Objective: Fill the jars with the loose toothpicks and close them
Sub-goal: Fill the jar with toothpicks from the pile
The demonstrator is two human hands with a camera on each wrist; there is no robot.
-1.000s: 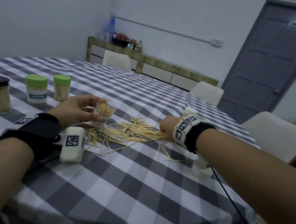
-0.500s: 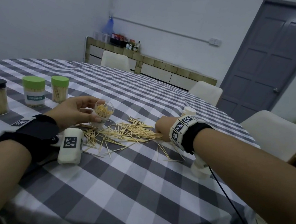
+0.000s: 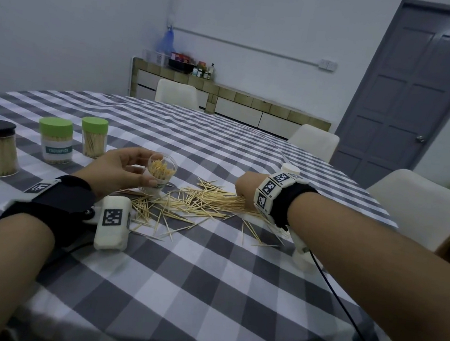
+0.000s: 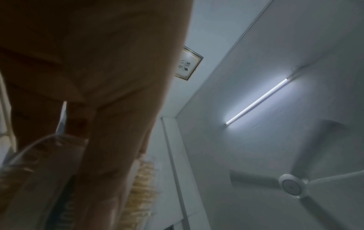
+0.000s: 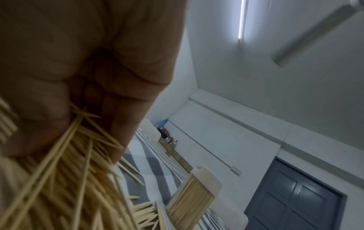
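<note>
Head view, near to far: both forearms reach in over the checked tablecloth [image 3: 205, 293]. At about ten o'clock the left hand [image 3: 118, 170] holds a small open jar [image 3: 159, 173], tilted with its mouth toward the right, thumb and fingers curled round it; it is partly filled. At about one o'clock the right hand [image 3: 245, 189] rests on the right end of the pile of loose toothpicks [image 3: 201, 204]; the right wrist view shows its fingers [image 5: 126, 118] curled and pinching a bundle [image 5: 65, 163]. Scattered sticks lie around the pile. Farther off at nine o'clock stand three closed jars [image 3: 55, 140], well apart from the pile. The risk, as I judge it: the bundle looks splayed, so crossed sticks may catch on the jar's rim and spill back, or the tilted jar may shed its contents.
</note>
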